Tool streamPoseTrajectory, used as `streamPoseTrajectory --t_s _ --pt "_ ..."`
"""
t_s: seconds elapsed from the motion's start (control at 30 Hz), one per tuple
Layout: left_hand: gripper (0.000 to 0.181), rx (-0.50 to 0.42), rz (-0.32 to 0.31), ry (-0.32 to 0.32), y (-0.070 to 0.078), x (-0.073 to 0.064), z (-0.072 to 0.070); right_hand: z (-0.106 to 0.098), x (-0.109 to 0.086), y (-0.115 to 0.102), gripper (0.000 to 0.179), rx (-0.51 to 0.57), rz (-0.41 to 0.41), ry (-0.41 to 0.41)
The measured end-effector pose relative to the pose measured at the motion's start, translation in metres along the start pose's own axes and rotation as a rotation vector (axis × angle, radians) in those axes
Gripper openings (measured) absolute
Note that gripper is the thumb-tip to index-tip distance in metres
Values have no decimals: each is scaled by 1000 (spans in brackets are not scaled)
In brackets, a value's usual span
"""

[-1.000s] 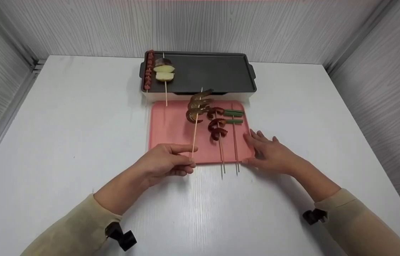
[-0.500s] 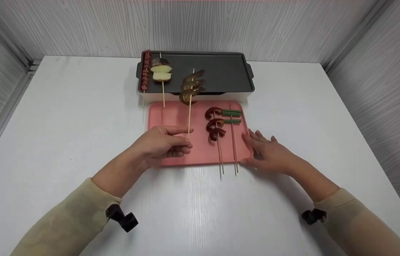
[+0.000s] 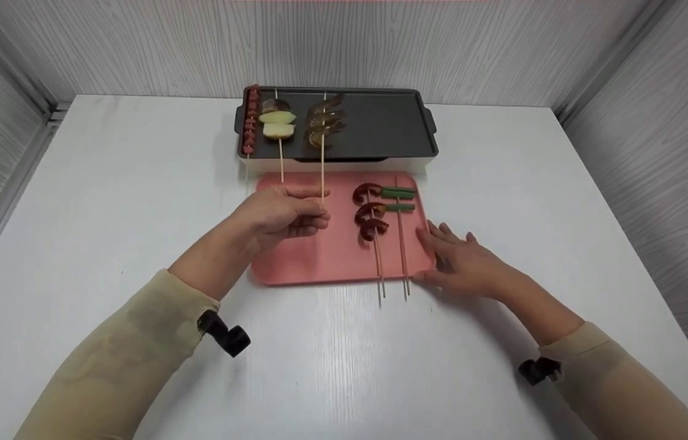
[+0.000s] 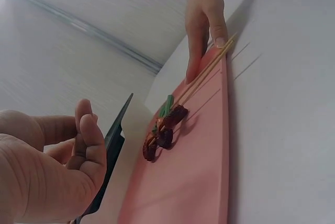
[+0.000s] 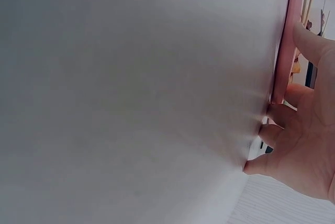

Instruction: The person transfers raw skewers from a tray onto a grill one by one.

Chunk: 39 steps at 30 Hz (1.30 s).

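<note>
Left hand (image 3: 286,214): fingers pinch shrimp skewer (image 3: 324,122) low on stick. Shrimp over grill (image 3: 387,125); touching or not, can't tell. Right hand (image 3: 466,263): fingers loose, spread at edge of tray (image 3: 313,263). Shrimp end looks heavy, could spin stick in pinch, bump veggie skewer (image 3: 278,131).

left arm (image 3: 118,354): reaching forward, angled inward | left grip (image 3: 286,214): thumb and forefinger pinching, other fingers curled, farther forward than the right | right arm (image 3: 613,373): extended forward, angled inward | right grip (image 3: 466,266): fingers fanned, thumb apart
</note>
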State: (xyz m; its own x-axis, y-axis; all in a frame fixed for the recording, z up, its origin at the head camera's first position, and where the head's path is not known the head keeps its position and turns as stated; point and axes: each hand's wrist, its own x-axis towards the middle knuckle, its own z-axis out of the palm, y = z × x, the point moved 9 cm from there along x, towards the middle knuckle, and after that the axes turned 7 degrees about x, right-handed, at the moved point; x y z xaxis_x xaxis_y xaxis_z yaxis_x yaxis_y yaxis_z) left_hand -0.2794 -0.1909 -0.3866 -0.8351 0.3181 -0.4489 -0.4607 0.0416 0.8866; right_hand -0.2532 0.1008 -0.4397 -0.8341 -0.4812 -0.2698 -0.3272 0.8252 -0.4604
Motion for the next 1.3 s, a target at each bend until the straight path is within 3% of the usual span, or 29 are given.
streamPoseTrajectory --t_s 0.13,0.33,0.7,1.0,1.3 --pt "42 7 9 33 9 12 -4 0 0 1 93 6 -1 -1" --pt "42 18 -37 82 12 25 -10 4 1 2 93 15 18 -16" --pt "42 28 -48 112 17 44 -14 0 3 2 94 2 29 -6" --pt "37 53 -66 134 15 52 -16 0 2 0 93 -7 15 3" --pt "41 70 -67 166 18 52 -12 -2 1 1 93 -11 3 8"
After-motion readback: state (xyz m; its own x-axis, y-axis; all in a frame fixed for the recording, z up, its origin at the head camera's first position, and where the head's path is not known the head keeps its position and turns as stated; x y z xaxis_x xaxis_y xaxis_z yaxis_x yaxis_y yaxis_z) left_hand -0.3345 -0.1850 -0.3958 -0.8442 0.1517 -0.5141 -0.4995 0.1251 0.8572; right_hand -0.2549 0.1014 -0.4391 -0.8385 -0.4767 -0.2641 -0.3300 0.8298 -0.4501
